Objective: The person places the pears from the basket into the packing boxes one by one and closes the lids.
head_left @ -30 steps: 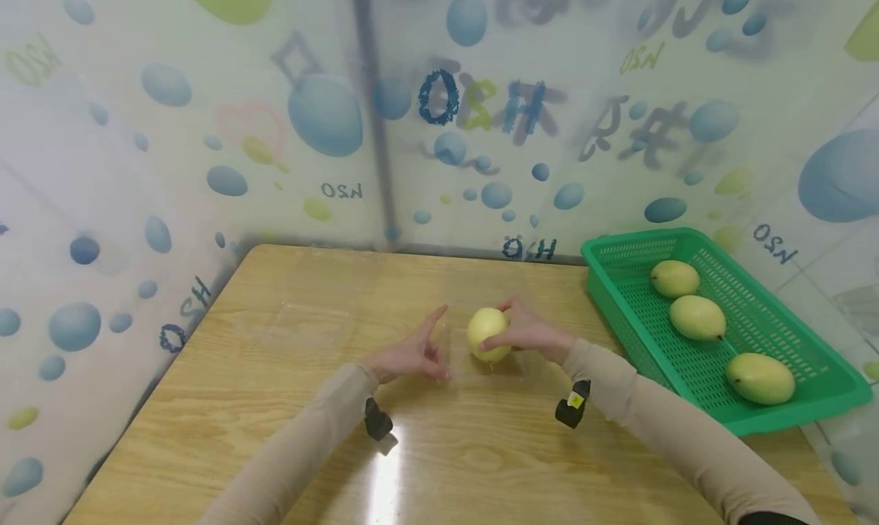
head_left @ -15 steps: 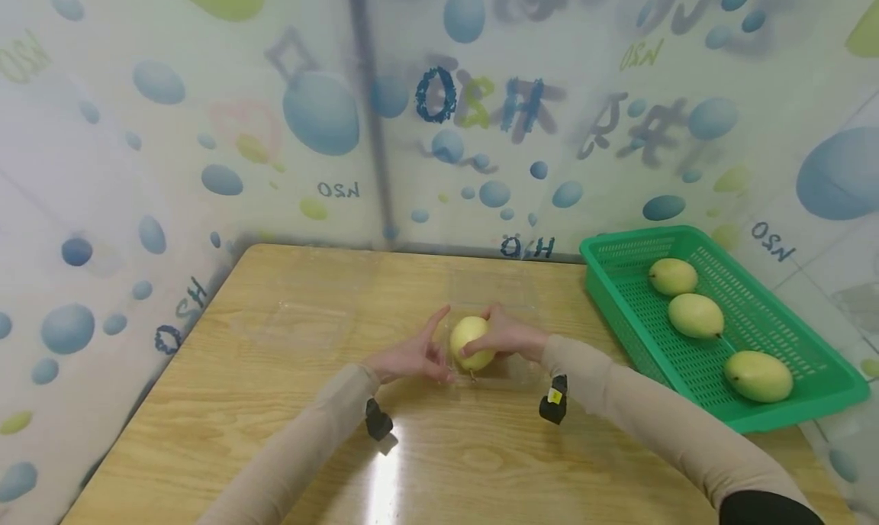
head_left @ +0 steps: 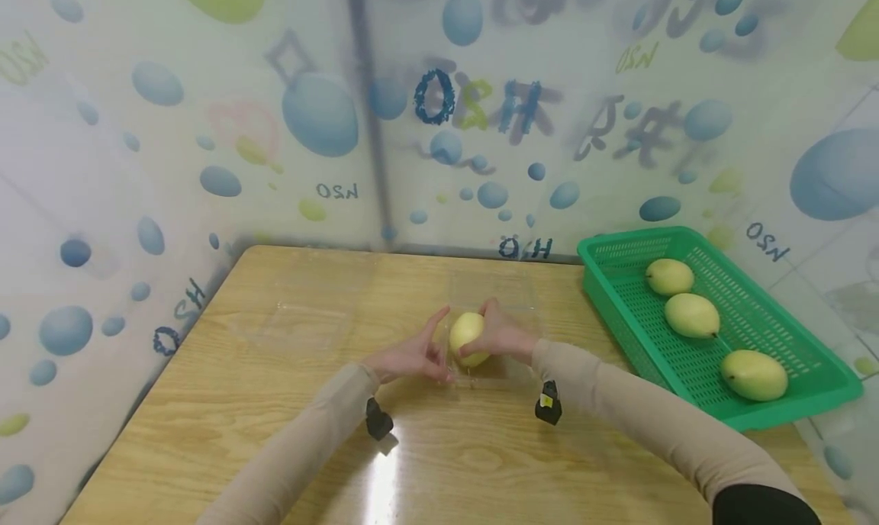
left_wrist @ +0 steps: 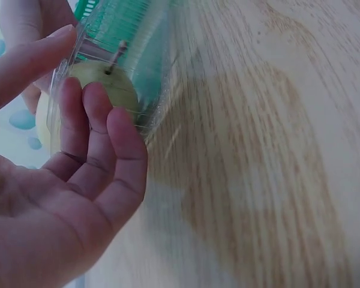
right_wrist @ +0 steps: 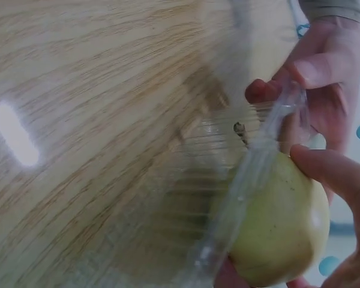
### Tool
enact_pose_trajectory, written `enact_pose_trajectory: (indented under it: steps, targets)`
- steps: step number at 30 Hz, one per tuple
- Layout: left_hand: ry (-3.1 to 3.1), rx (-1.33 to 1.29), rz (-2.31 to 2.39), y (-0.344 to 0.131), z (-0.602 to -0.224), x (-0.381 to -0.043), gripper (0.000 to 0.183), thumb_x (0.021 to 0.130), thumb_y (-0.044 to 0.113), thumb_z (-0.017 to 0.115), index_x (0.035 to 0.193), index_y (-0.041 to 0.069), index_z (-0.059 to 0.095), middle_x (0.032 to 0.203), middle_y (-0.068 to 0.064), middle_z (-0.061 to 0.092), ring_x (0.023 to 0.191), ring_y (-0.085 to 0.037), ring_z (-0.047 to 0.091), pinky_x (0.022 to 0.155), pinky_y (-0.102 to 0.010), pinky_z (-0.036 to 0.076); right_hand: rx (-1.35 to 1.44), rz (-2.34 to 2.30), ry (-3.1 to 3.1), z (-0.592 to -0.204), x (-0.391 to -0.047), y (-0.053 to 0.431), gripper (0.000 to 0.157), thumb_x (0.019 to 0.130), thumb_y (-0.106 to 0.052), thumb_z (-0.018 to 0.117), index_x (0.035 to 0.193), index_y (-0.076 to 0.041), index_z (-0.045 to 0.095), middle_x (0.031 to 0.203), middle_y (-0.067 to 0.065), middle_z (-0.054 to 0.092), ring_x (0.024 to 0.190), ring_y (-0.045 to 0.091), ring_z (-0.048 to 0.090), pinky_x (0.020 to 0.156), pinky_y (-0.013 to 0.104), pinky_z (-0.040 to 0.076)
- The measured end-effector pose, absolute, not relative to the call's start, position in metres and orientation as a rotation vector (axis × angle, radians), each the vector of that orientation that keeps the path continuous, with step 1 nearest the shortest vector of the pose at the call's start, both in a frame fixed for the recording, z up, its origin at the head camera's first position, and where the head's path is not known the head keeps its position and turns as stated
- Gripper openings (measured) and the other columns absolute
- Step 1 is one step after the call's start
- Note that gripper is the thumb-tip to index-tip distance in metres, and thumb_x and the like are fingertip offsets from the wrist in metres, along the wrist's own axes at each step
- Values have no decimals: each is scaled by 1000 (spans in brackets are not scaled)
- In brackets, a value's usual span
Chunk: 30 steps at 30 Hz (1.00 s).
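My right hand (head_left: 501, 332) grips a pale yellow-green pear (head_left: 467, 336) with fingers and thumb at its sides. The pear sits inside a clear plastic container (head_left: 511, 368) at the middle of the table; its stem (left_wrist: 113, 59) points toward the container's near wall. My left hand (head_left: 410, 353) holds the container's left side, index finger stretched along it and the other fingers curved against the wall. In the right wrist view, the left thumb (right_wrist: 315, 69) lies at the container's corner beside the ribbed plastic. The right hand's far fingers are partly hidden behind the pear.
A green mesh basket (head_left: 642, 342) with three more pears stands at the right of the wooden table (head_left: 412, 464). Another clear plastic container (head_left: 295, 326) lies to the left. A wall covering printed with drops (head_left: 320, 117) closes off the back.
My right hand has carried the pear left and down into the clear container, close to the left hand. The left hand has stayed at the container's side.
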<state>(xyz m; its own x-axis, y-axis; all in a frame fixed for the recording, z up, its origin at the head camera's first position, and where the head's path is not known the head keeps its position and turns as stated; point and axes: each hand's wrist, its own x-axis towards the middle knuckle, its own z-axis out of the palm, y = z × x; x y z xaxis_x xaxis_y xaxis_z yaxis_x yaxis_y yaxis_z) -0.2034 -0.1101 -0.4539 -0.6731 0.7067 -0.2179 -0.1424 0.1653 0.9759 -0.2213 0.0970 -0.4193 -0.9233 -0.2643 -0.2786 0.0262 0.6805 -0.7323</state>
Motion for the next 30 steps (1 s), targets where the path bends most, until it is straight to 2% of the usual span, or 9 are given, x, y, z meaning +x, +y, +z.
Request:
enact_pose_trajectory:
  steps: [3, 6, 8, 11, 16, 22, 30]
  targets:
    - [1804, 550, 1566, -110, -453, -204, 112, 82, -10, 63, 152, 22, -18, 78, -12, 63, 86, -36, 65, 82, -38, 56, -182, -1102, 2549, -420, -220, 95, 76, 60, -21, 90, 113, -1, 39, 101, 15, 52, 89, 27, 56, 79, 38, 51]
    - [1910, 545, 1548, -111, -450, -205, 107, 83, -1, 69, 154, 17, -8, 84, -13, 62, 81, -29, 64, 78, -37, 55, -170, -1101, 2551, -420, -219, 94, 76, 61, -21, 89, 114, -2, 38, 102, 15, 52, 89, 27, 56, 79, 38, 51]
    - [1975, 519, 1547, -110, -449, -207, 102, 83, 4, 73, 155, 15, 1, 94, -14, 60, 83, -25, 62, 78, -37, 55, -178, -1105, 2548, -421, -220, 94, 75, 62, -20, 89, 114, -3, 38, 102, 15, 53, 89, 27, 57, 78, 38, 51]
    - [2016, 467, 1565, -109, -448, -208, 98, 82, 8, 75, 154, 15, 9, 113, -18, 53, 96, -26, 59, 83, -38, 54, -187, -1122, 2546, -421, -219, 93, 74, 62, -19, 88, 114, -3, 37, 101, 15, 54, 88, 27, 57, 77, 37, 51]
    - [1995, 422, 1617, -106, -449, -206, 104, 77, 1, 77, 154, 15, 9, 130, -23, 39, 103, -29, 58, 88, -41, 53, -190, -1121, 2553, -422, -217, 93, 76, 64, -22, 89, 116, -3, 37, 101, 15, 54, 88, 27, 58, 78, 38, 51]
    - [1911, 403, 1672, -104, -450, -204, 107, 76, -5, 74, 155, 17, 5, 132, -23, 34, 98, -28, 60, 84, -40, 55, -192, -1104, 2559, -423, -216, 94, 81, 65, -23, 89, 123, -1, 36, 104, 17, 56, 91, 28, 59, 81, 41, 52]
    - [1852, 385, 1721, -104, -454, -202, 107, 78, -8, 72, 156, 19, 3, 121, -23, 39, 96, -28, 58, 83, -39, 56, -287, -1118, 2563, -419, -209, 102, 94, 66, -19, 88, 135, 5, 30, 112, 21, 55, 97, 31, 59, 84, 44, 52]
